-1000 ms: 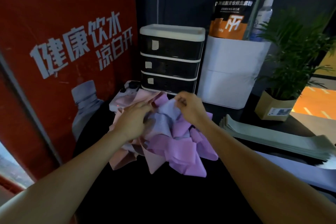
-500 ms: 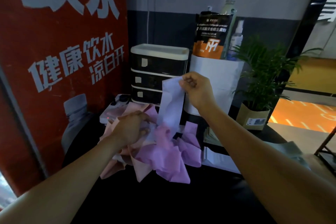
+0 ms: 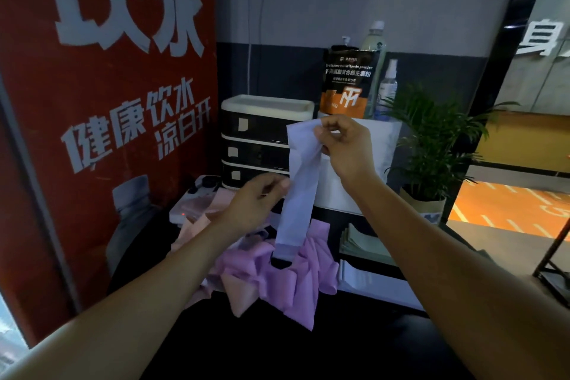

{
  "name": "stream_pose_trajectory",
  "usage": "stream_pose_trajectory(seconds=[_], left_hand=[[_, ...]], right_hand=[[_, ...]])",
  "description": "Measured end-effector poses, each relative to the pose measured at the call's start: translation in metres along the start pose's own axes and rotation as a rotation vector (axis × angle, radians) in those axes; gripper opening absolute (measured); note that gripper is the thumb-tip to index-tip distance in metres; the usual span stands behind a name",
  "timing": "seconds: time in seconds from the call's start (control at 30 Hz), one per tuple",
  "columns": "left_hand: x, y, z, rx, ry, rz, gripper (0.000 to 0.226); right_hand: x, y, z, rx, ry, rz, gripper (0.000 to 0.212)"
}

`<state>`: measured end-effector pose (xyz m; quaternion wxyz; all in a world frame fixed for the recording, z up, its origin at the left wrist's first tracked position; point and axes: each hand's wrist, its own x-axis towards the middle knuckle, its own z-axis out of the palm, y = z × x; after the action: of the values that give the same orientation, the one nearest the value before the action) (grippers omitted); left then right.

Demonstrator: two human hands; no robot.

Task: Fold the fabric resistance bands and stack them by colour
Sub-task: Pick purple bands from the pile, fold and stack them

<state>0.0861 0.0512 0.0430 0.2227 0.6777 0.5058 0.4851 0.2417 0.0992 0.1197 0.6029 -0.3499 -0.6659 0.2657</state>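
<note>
Black table (image 3: 277,358) in front of you, red poster wall at your left. Crumpled heap of pink and purple fabric bands (image 3: 271,274) lies on table. Pale lilac fabric band (image 3: 300,191) hangs straight down above heap, lower end just over it. Your right hand (image 3: 345,148) pinches band's top end. Your left hand (image 3: 256,203), fingers loosely curled, reaches band's left edge mid-length; grip there unclear.

head cam | worn on head | faces forward and down over both forearms | close to black tabletop (image 3: 308,355)
</note>
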Motion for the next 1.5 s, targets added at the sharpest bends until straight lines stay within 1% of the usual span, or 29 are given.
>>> stream_pose_trajectory(seconds=[0.07,0.1,0.13,0.17,0.2,0.27,0.4,0.5,0.6,0.67,0.73,0.8,0.87,0.97,1.07,1.1,1.17,1.23,1.3,1.33,1.4,1.47,1.5], left_hand=[[0.003,0.009,0.009,-0.102,-0.006,-0.010,0.025],[0.005,0.015,0.013,-0.141,0.011,-0.010,0.023],[0.008,0.021,0.015,-0.165,0.038,0.008,0.016],[0.012,0.029,0.015,-0.163,0.073,0.043,0.008],[0.017,0.037,0.013,-0.149,0.112,0.081,0.004],[0.024,0.050,0.007,-0.151,0.166,0.109,0.005],[0.031,0.069,-0.007,-0.244,0.271,0.078,0.007],[0.032,0.077,-0.016,-0.274,0.295,0.052,0.010],[0.032,0.083,-0.025,-0.276,0.295,0.016,0.010],[0.032,0.089,-0.031,-0.309,0.296,-0.039,0.011],[0.032,0.094,-0.037,-0.383,0.318,-0.119,0.012],[0.032,0.097,-0.044,-0.453,0.353,-0.193,0.015],[0.033,0.099,-0.051,-0.484,0.396,-0.232,0.016],[0.029,0.100,-0.057,-0.419,0.423,-0.193,0.014],[0.020,0.103,-0.056,-0.308,0.374,-0.138,0.028],[0.018,0.103,-0.055,-0.291,0.361,-0.130,0.029],[0.013,0.104,-0.054,-0.278,0.365,-0.125,0.023],[0.006,0.103,-0.054,-0.339,0.376,-0.151,0.014],[0.002,0.097,-0.054,-0.408,0.384,-0.207,0.012],[0.000,0.095,-0.054,-0.429,0.394,-0.230,0.013],[0.000,0.092,-0.052,-0.464,0.415,-0.259,0.015],[0.000,0.090,-0.050,-0.530,0.457,-0.280,0.016],[0.000,0.089,-0.048,-0.568,0.485,-0.300,0.017]], right_hand=[[-0.001,-0.004,-0.004,0.017,0.002,0.007,0.007],[-0.001,-0.006,-0.006,0.019,0.001,0.006,0.006],[-0.001,-0.007,-0.009,0.016,0.002,0.001,0.005],[0.000,-0.010,-0.011,0.015,0.005,-0.003,0.006],[0.001,-0.013,-0.014,0.015,0.007,-0.004,0.006],[0.003,-0.019,-0.020,0.023,0.005,0.001,0.008],[0.001,-0.024,-0.024,0.013,-0.076,0.044,0.009],[-0.003,-0.023,-0.022,-0.005,-0.100,0.095,0.015],[-0.005,-0.028,-0.018,0.006,-0.126,0.174,0.027],[-0.007,-0.033,-0.016,0.054,-0.184,0.248,0.034],[-0.010,-0.038,-0.014,0.065,-0.294,0.312,0.039],[-0.013,-0.041,-0.012,0.015,-0.403,0.304,0.041],[-0.017,-0.044,-0.010,-0.008,-0.450,0.252,0.037],[-0.023,-0.049,-0.004,0.014,-0.503,0.192,0.013],[-0.031,-0.049,0.004,0.044,-0.521,0.162,0.023],[-0.033,-0.050,0.005,0.068,-0.508,0.160,0.024],[-0.035,-0.049,0.003,0.142,-0.469,0.161,0.022],[-0.036,-0.046,-0.001,0.207,-0.422,0.198,0.016],[-0.037,-0.043,-0.008,0.148,-0.383,0.206,0.014],[-0.039,-0.041,-0.011,0.115,-0.389,0.205,0.015],[-0.044,-0.038,-0.016,0.118,-0.464,0.238,0.014],[-0.052,-0.031,-0.021,0.165,-0.585,0.327,0.009],[-0.057,-0.027,-0.022,0.172,-0.642,0.378,0.009]])
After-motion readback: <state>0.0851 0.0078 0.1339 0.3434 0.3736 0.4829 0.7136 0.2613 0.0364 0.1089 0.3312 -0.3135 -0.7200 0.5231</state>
